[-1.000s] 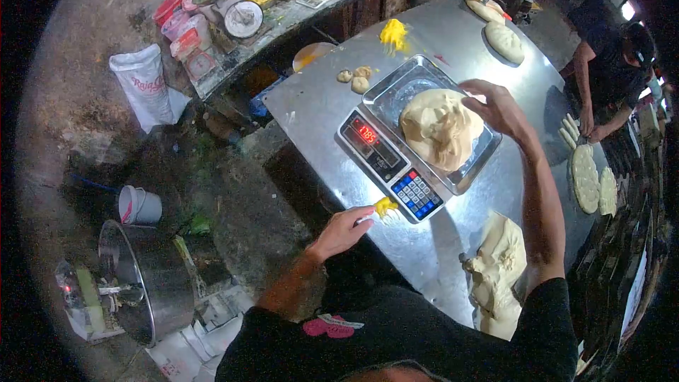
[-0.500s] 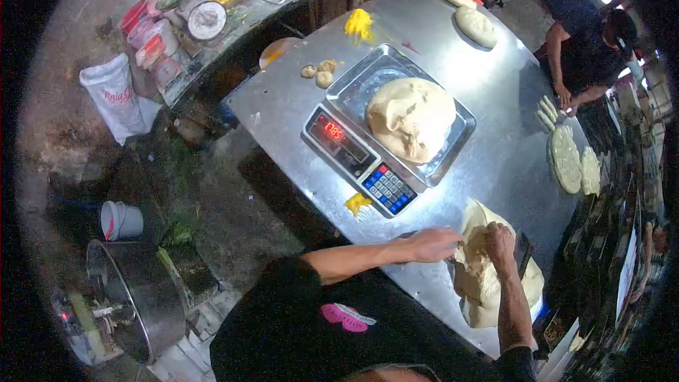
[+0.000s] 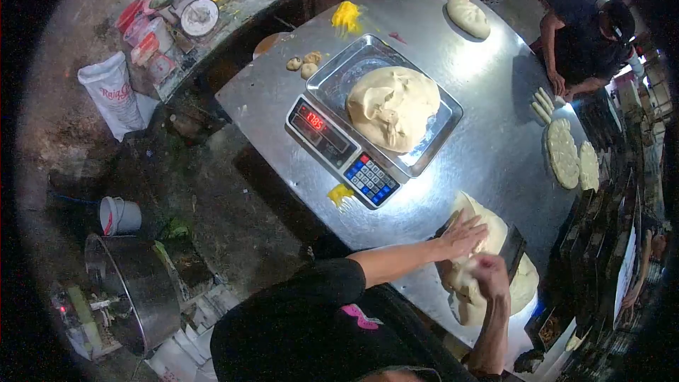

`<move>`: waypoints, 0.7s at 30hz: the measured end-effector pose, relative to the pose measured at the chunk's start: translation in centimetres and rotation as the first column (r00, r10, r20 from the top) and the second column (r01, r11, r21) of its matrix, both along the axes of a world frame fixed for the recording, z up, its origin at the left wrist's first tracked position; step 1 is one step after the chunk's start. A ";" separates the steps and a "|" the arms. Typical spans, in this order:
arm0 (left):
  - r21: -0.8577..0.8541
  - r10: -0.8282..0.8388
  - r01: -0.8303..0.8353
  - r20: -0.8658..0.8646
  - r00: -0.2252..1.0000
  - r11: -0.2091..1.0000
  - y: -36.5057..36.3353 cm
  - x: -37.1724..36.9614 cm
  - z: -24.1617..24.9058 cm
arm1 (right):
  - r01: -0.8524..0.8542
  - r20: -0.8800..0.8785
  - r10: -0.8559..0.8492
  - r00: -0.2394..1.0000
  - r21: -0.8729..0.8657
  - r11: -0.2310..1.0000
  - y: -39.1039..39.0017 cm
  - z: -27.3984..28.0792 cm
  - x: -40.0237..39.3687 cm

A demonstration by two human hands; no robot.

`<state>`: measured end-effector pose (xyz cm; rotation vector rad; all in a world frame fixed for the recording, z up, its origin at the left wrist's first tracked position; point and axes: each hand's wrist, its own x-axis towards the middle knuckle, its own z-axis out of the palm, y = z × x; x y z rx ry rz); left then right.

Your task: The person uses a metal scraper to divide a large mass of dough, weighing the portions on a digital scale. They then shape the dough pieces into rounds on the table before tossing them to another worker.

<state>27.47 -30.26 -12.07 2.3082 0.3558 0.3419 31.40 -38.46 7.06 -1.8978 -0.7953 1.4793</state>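
A large pale lump of dough [image 3: 523,286] lies on the near right of the metal table. My left hand [image 3: 461,239] rests on it with fingers stretched out. Just below, my right hand [image 3: 490,276] is closed and a little blurred by motion, with a small pale piece of dough [image 3: 463,270] at its fingers. Beside both hands a dark flat blade [image 3: 511,253] stands against the lump. A digital scale [image 3: 343,152] with red digits carries a second big mound of dough [image 3: 392,110] on its steel tray [image 3: 445,124].
Yellow smears [image 3: 346,18] and small dough balls [image 3: 309,69] lie on the metal table [image 3: 262,113]. Beyond are more dough pieces [image 3: 468,18], flattened dough [image 3: 564,154] and a co-worker [image 3: 580,35]. A side bench [image 3: 233,28], white sack [image 3: 117,99], bucket [image 3: 120,216] and steel pot [image 3: 134,297] stand left.
My left hand has gone from gripping the dough to lying flat on it. The right hand has lifted slightly away with a small piece. The view has shifted a little.
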 end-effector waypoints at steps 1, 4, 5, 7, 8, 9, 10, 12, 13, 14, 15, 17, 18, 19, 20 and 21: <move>0.010 0.040 -0.039 -0.016 0.999 0.999 -0.1 0.2 -0.6 | -0.199 -0.170 0.202 0.964 0.037 0.979 0.2 1.7 -1.4; -0.123 0.011 -0.020 -0.074 0.997 0.992 1.0 -0.9 1.7 | -0.497 -0.022 0.529 0.848 0.313 0.810 3.7 4.3 -3.6; -0.154 -0.063 0.172 0.539 0.840 0.973 2.3 -7.4 4.4 | -0.446 -0.039 0.475 0.879 0.283 0.849 5.5 5.8 -4.0; -0.214 -0.077 0.117 0.186 0.979 0.970 2.3 -6.9 7.6 | -0.241 0.184 0.175 0.967 0.450 0.860 9.3 9.2 -6.9; -0.271 -0.099 0.042 -0.198 0.975 0.962 1.7 -7.0 8.0 | -0.106 0.051 0.096 0.994 0.659 0.745 11.0 9.8 -7.1; 0.035 0.164 -0.172 0.162 0.973 0.985 0.2 -8.2 6.2 | -0.084 0.011 0.118 0.993 0.771 0.631 12.5 10.8 -6.5; -0.228 0.135 -0.084 0.217 0.967 0.970 0.5 -9.8 7.0 | -0.022 -0.111 0.220 0.969 0.850 0.526 13.7 12.2 -5.6; -0.475 0.040 0.029 0.134 0.990 0.879 0.3 -12.5 6.5 | 0.212 -0.267 0.123 0.956 0.916 0.341 16.8 11.3 -5.2; -0.477 0.046 0.022 0.129 0.991 0.879 0.4 -13.9 6.2 | 0.297 -0.358 0.143 0.923 0.896 0.331 18.5 10.2 -5.8; -0.494 0.009 0.026 0.068 0.998 0.869 0.6 -15.4 6.3 | 0.379 -0.445 0.163 0.881 0.868 0.322 20.1 8.9 -6.4; -0.509 -0.031 0.029 0.005 1.000 0.860 0.9 -17.1 6.3 | 0.408 -0.531 0.206 0.822 0.801 0.439 21.4 7.4 -7.0; -0.536 0.057 -0.052 -0.007 0.998 0.843 1.0 -20.8 5.9 | 0.464 -0.655 0.219 0.723 0.696 0.549 22.3 5.9 -8.0; -0.568 0.141 -0.124 -0.015 0.990 0.813 1.0 -22.4 5.7 | 0.461 -0.654 0.220 0.724 0.695 0.553 22.0 6.0 -7.9; -0.573 0.218 -0.201 -0.039 0.975 0.794 1.0 -24.1 5.4 | 0.397 -0.574 0.249 0.780 0.761 0.512 21.3 6.2 -7.4; -0.574 0.286 -0.274 -0.071 0.956 0.772 1.0 -25.9 5.1 | 0.336 -0.493 0.268 0.828 0.818 0.467 20.3 6.1 -6.7; -0.575 0.277 -0.269 -0.076 0.958 0.772 1.0 -27.6 4.8 | 0.190 -0.357 0.301 0.884 0.864 0.467 19.2 5.3 -4.7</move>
